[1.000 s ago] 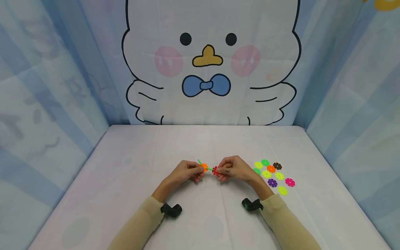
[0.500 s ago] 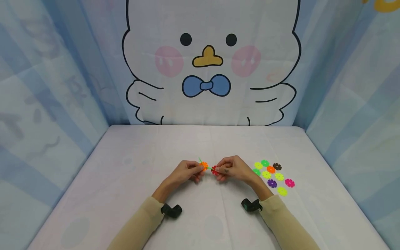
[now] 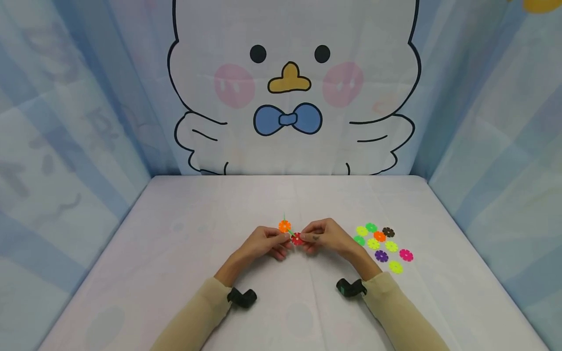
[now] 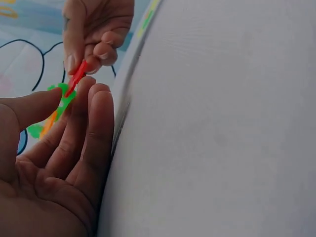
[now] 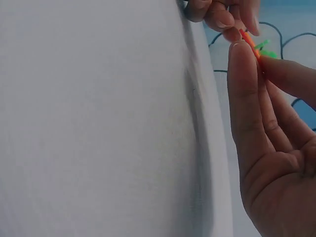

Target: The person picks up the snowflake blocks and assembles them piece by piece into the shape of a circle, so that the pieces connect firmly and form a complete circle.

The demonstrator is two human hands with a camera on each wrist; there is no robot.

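Red disc [image 3: 296,239] in right hand [image 3: 326,236]

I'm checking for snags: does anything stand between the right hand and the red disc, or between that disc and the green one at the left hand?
Nothing visible does. The right hand pinches the red disc, whose edge sits beside the green disc; whether they join is unclear. Loose discs lie off to the right.

Head view: I record the red disc [image 3: 296,239] partly covered by the right hand [image 3: 327,237], both sleeves [image 3: 406,309] cropped below
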